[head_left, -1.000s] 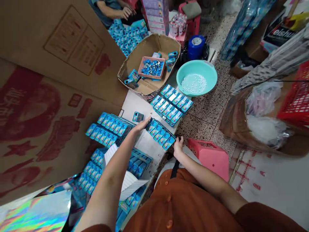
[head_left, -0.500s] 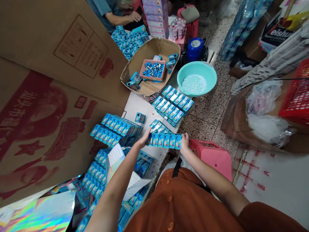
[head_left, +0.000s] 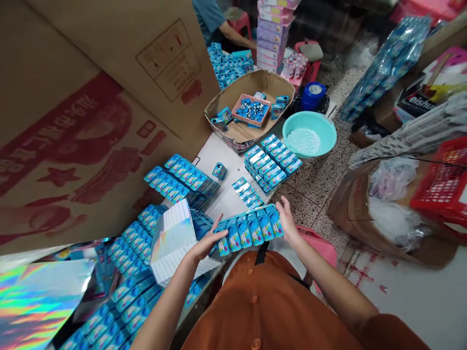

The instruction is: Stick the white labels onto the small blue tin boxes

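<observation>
Between my two hands is a row of small blue boxes (head_left: 251, 229), lying side by side with their round-marked printed faces toward me. My left hand (head_left: 206, 241) presses on its left end, thumb raised and fingers along the end box. My right hand (head_left: 287, 221) grips the opposite end, fingertips up at the top corner. Just beyond the row, a flat set of blue boxes (head_left: 248, 193) rests on the white table (head_left: 215, 146). A single blue box (head_left: 219, 170) stands farther left. Stacked rows of blue boxes (head_left: 182, 175) lie near the large carton.
A large brown carton (head_left: 120, 112) walls off the left. Folded white card sheets (head_left: 173, 238) lie by my left forearm. Ahead are a cut carton (head_left: 248, 136) with a pink tray (head_left: 251, 121) and a turquoise basin (head_left: 310, 126). A pink stool (head_left: 321, 250) is at right; another person (head_left: 209, 22) sits beyond.
The row of boxes has come closer to my body and tilted, showing more of its printed faces. My left hand's fingers have spread and shifted. The view has swung left.
</observation>
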### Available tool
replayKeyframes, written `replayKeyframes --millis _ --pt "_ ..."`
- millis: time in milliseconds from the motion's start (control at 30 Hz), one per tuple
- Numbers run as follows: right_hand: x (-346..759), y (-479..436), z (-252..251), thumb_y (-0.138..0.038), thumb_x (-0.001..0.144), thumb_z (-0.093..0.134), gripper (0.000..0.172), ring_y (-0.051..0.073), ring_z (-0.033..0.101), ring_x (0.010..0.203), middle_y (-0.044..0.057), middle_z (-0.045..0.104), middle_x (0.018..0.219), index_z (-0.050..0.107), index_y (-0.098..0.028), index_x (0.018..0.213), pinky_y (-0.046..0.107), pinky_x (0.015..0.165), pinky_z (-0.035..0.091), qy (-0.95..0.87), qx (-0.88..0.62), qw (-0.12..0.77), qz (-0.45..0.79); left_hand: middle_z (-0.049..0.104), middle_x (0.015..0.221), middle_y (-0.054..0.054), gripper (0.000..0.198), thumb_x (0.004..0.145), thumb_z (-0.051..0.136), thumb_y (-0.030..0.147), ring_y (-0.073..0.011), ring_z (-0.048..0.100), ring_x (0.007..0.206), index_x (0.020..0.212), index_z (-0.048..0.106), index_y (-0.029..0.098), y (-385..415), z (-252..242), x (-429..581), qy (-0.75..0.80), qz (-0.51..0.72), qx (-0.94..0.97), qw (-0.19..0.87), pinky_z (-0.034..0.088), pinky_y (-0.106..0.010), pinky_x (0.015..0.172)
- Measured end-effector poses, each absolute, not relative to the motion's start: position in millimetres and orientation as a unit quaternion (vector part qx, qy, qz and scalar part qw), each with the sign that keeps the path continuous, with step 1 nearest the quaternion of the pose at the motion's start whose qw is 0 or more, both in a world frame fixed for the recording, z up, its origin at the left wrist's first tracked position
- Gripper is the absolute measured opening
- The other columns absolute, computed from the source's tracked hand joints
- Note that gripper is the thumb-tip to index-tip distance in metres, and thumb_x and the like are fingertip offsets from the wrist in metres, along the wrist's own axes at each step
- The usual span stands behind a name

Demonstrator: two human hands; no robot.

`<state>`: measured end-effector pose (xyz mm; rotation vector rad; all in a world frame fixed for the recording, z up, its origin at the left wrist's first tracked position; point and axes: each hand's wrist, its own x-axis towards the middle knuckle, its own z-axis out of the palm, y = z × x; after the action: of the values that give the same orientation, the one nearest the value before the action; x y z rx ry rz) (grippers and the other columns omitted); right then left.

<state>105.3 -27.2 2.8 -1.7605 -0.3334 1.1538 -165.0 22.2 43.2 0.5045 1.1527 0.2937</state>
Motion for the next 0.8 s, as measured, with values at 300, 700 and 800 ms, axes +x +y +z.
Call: replayKeyframes --millis 300,700,800 --pt "90 137 37 -0.037 0.085 0.049 0.048 0.022 0.063 0.094 0.007 0.067 0.103 0.048 -0.018 0.129 0.037 0.088 0.047 -0.482 -0.664 0.222 0.526 0.064 0.119 -0.008 0.071 0.065 0.078 0.040 -0.0271 0.063 0.106 0.129 0.049 0.024 -52 21 -131 0.542 0.392 0.065 0.741 0.052 -0.039 0.088" --pt "91 195 51 -0.027 0.086 0.050 0.028 0.021 0.054 0.106 0.009 0.057 0.111 0.063 -0.022 0.110 0.035 0.094 0.044 -0.729 -0.542 0.349 0.231 0.064 0.116 -0.007 0.050 0.069 0.074 0.045 -0.0236 0.060 0.107 0.112 0.058 0.025 -1 -18 -6 0.484 0.551 -0.119 0.669 0.051 -0.040 0.086" --pt "107 170 65 -0.030 0.083 0.056 0.020 0.020 0.054 0.104 0.008 0.055 0.107 0.065 -0.021 0.098 0.034 0.091 0.045 -0.714 -0.540 0.384 0.228 0.062 0.120 -0.005 0.053 0.069 0.074 0.043 -0.0214 0.059 0.108 0.116 0.053 0.028 2 -25 15 0.481 0.569 -0.133 0.653 0.050 -0.037 0.087"
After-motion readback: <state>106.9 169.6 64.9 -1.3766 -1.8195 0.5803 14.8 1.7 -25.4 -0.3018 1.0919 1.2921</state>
